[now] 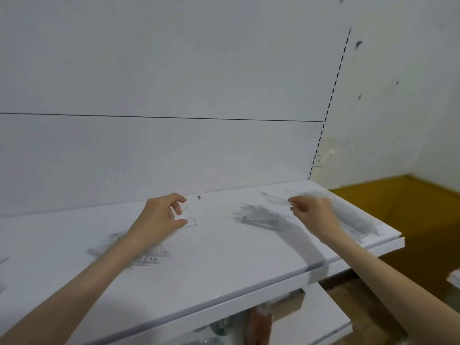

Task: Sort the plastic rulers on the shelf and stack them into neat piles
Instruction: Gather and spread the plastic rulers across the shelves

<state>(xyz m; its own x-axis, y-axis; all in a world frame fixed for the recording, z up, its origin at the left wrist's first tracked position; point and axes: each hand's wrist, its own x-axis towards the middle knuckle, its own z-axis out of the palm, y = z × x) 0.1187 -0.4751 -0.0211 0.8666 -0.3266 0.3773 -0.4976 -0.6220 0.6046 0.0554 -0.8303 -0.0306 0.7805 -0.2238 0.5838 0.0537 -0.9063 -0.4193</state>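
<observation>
the left grip (pixel 161 215) curls thumb and fingers round a clear triangular ruler (pixel 189 217) just above the shelf (pixel 224 257), likely to carry it to a matching pile. the right grip (pixel 308 210) is blurred, fingers bent near a loose ruler (pixel 272 198) at the back; i cannot tell whether it holds anything. the centre heap (pixel 261 216), right heap (pixel 356 222) and left heap (pixel 144 255) lie well apart, probably one per kind
</observation>
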